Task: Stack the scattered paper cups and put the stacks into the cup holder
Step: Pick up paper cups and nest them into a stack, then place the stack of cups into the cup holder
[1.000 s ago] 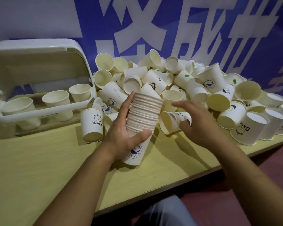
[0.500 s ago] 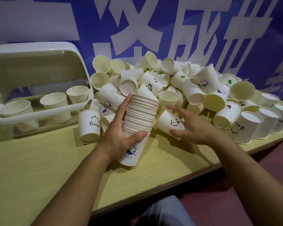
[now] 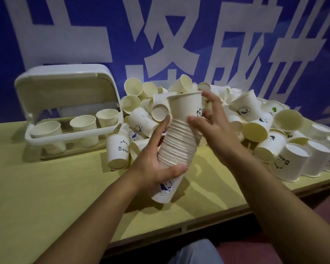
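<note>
My left hand (image 3: 156, 164) grips a tall stack of nested paper cups (image 3: 176, 147), tilted and lifted above the yellow table (image 3: 51, 197). My right hand (image 3: 211, 126) holds a single white cup with a panda print (image 3: 185, 105) whose base sits in the top of the stack. A big heap of loose paper cups (image 3: 255, 121) lies behind and to the right. The white cup holder (image 3: 69, 134) stands at the left with its lid raised and three cup stacks (image 3: 82, 124) in its slots.
One upright "Bear" cup (image 3: 117, 153) stands just left of my left hand. Several upside-down cups (image 3: 316, 159) line the table's right end. A blue banner with white characters (image 3: 160, 35) backs the table. The table's front edge (image 3: 198, 225) runs below my forearms.
My right hand picked a panda cup out of the heap and brought it up onto the top of the stack. My left hand lifted and straightened the stack slightly.
</note>
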{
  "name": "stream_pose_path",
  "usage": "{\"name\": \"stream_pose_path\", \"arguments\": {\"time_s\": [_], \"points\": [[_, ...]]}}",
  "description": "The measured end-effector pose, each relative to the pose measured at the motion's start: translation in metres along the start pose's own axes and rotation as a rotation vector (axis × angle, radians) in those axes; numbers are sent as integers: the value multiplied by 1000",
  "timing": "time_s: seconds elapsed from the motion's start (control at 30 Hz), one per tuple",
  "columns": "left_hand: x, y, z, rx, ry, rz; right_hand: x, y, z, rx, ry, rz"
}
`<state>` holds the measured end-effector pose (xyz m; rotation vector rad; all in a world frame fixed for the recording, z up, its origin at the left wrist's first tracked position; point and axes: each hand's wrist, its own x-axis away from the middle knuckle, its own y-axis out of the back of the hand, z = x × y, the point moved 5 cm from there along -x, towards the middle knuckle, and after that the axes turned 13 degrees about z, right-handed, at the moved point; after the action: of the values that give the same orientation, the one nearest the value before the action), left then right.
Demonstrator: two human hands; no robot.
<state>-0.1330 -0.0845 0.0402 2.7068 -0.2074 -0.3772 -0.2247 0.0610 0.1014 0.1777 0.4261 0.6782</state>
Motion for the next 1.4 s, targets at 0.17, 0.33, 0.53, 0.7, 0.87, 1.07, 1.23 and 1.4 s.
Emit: {"name": "stream_pose_path", "arguments": {"time_s": [0.17,0.33,0.53,0.7,0.87,1.07,1.23,1.4], "points": [[34,43,-8,28,-5,-238,-10,-65,5,-38,61,103],[94,91,-6,-106,75,-368,-27,-128,12,-95,100,245],[161,148,0,-130,146,-626,-51,-222,14,-149,25,547],[192,197,3,-165,198,-806,-79,-280,-16,-314,-162,591],[190,231,4,-241,212,-906,-79,-298,-57,-220,-136,584],[152,259,-4,-452,73,-1057,-80,-303,-62,-112,-1,650],[121,280,-3,-477,-13,-1157,-80,-304,-65,-135,4,671],[109,283,30,-472,132,-1097,-80,-303,-65,-120,14,677]]}}
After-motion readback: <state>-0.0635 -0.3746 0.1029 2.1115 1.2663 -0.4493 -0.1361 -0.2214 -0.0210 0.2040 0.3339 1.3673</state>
